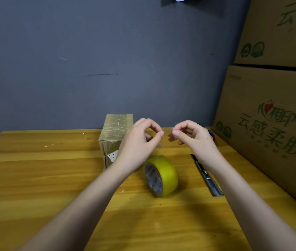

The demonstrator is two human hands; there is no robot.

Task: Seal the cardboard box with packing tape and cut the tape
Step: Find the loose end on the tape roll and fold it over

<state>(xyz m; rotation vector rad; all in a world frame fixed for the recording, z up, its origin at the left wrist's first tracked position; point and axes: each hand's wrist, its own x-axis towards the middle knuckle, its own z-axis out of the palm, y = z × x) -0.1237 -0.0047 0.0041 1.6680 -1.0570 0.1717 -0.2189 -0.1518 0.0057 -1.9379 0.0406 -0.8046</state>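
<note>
Here, both hands raised, left hand (140,136), right hand (192,134)

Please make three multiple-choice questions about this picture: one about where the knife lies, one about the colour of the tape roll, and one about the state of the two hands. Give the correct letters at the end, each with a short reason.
1. Where does the utility knife lie on the table?
A. On top of the small box
B. To the right of the tape roll
C. To the left of the small box

2. What colour is the tape roll?
A. Yellow
B. Blue
C. White

3. What do the left hand and right hand hold?
A. The roll, between them
B. The knife, in the right hand
C. No tool; both hover above the table with fingers curled

Answers: 1 B, the knife rests flat beside the roll, under the right forearm. 2 A, its outer band is yellow. 3 C, roll and knife lie untouched on the wood, and the small box stands behind the left hand.
</note>
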